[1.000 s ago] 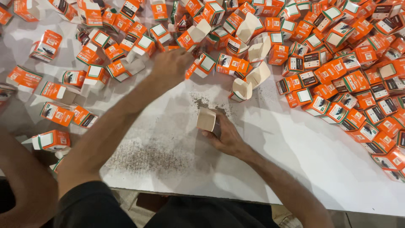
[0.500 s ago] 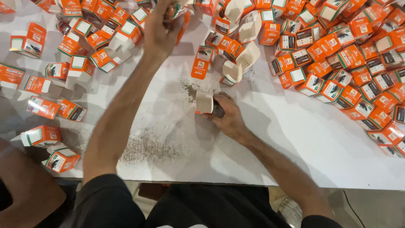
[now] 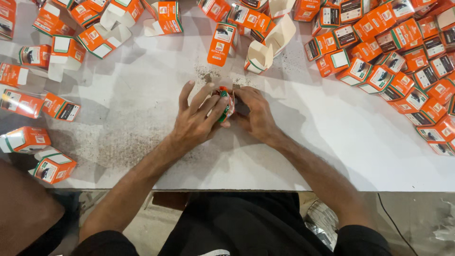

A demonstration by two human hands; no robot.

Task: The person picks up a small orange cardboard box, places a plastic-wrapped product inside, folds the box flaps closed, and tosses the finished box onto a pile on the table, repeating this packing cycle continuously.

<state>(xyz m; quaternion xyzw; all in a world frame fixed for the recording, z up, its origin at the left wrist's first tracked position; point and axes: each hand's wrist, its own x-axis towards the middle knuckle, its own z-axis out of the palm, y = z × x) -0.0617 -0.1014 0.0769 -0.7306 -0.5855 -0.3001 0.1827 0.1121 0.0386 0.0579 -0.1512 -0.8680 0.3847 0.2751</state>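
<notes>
Both hands [image 3: 227, 111] grip 1 orange carton [image 3: 225, 102] (others scattered) on white table [image 3: 332, 142]

Black short sleeves, bare forearms, no gloves.

Small box [image 3: 225, 103] between hands; cartons [image 3: 388, 57] right, behind.

Single head view, steep downward, close over white table [image 3: 332, 142].
</notes>
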